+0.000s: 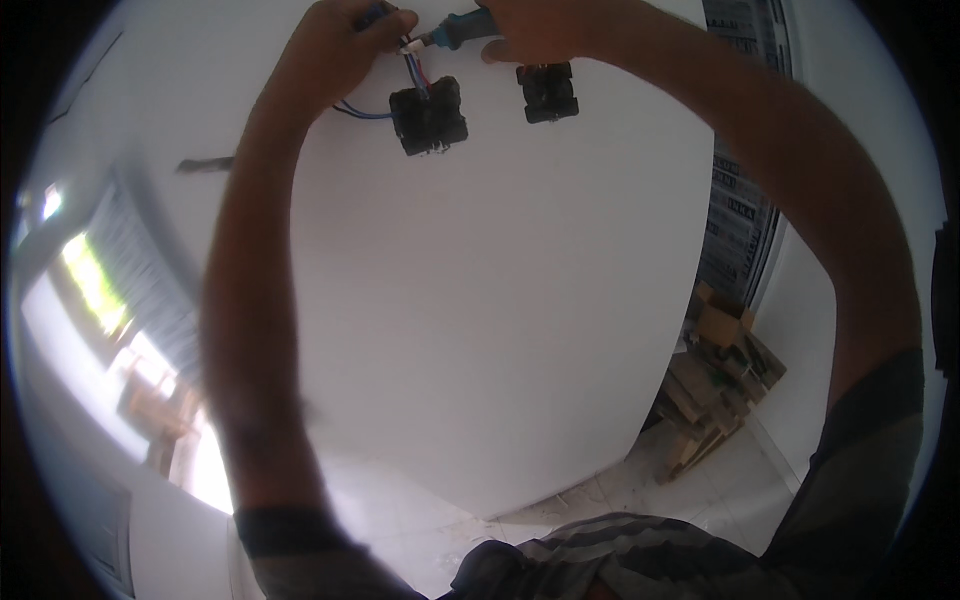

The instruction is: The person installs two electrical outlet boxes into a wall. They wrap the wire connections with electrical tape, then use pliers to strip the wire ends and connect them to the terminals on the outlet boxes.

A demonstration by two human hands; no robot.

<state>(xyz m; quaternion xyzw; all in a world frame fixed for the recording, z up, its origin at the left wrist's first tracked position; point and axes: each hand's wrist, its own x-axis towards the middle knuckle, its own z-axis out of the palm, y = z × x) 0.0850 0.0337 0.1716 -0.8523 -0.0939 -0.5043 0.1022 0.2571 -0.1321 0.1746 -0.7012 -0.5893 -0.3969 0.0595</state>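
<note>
Both my arms reach up to a white wall (480, 300). My left hand (345, 50) is closed in a pinch on a bundle of wires (412, 68), blue, red and white, that comes out of a black wall box (430, 118). A small white connector (413, 46) sits on these wires beside my thumb. My right hand (540, 30) is wrapped round a screwdriver (467, 29) with a teal and dark handle. Its tip points left and meets the connector; whether it sits in a screw is too small to tell.
Right of the wired box is a second black wall box (548, 95). A dark slot (205, 164) marks the wall at left. Wood pieces (715, 395) and an open cardboard box (722, 322) lie low at right, below a paper-covered window or door (738, 220). Tiled floor (590, 500) lies below.
</note>
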